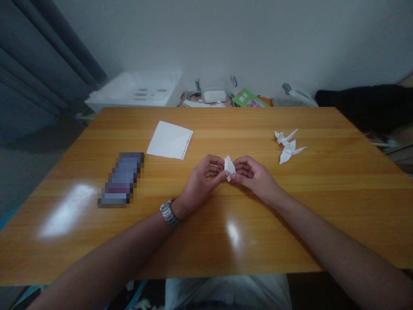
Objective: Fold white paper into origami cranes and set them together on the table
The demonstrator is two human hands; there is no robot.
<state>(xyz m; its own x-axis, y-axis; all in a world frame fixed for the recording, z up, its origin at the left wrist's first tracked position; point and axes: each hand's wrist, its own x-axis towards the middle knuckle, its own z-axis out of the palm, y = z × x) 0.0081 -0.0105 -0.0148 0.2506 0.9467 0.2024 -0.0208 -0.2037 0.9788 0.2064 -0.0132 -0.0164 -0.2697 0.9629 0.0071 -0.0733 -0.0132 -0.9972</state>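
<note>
A small folded piece of white paper (229, 166) is held upright between my two hands, a little above the middle of the table. My left hand (209, 175) pinches its left side with thumb and fingers; a metal-band watch (169, 214) is on that wrist. On the other side, my right hand (254, 175) grips the paper's right edge between thumb and forefinger. Two white folded paper cranes (288, 146) lie close together to the right, beyond my right hand. To the left rests a flat white sheet (170, 140) with a perforated right edge.
On the left of the wooden table (206, 241) lies a blurred-out phone-like object (121, 178). Past the far edge are a white plastic bin (138, 88), a green booklet (250, 99) and a dark cloth (364, 101). A grey curtain (38, 56) hangs at left.
</note>
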